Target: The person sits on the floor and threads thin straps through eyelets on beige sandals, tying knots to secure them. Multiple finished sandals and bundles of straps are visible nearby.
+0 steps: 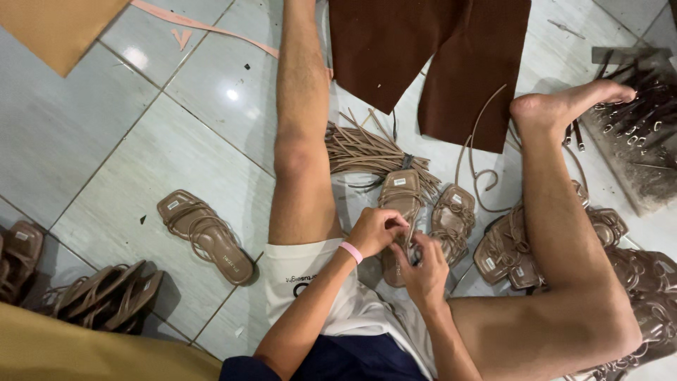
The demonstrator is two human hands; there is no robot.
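I sit on a tiled floor with legs spread. My left hand [377,229], with a pink wristband, and my right hand [425,268] meet over a tan strappy sandal [399,194] lying between my legs. Both hands pinch its thin straps near the heel end. A second matching sandal [451,219] lies just to the right of it. A bundle of loose tan straps [367,150] rests beyond the sandals, beside my left knee.
One finished sandal [206,235] lies on the floor at left, more sandals [99,293] stacked at lower left. Several sandals [518,250] pile under my right leg. Brown material sheets [430,49] lie ahead; a tray of buckles and straps [638,120] sits at far right.
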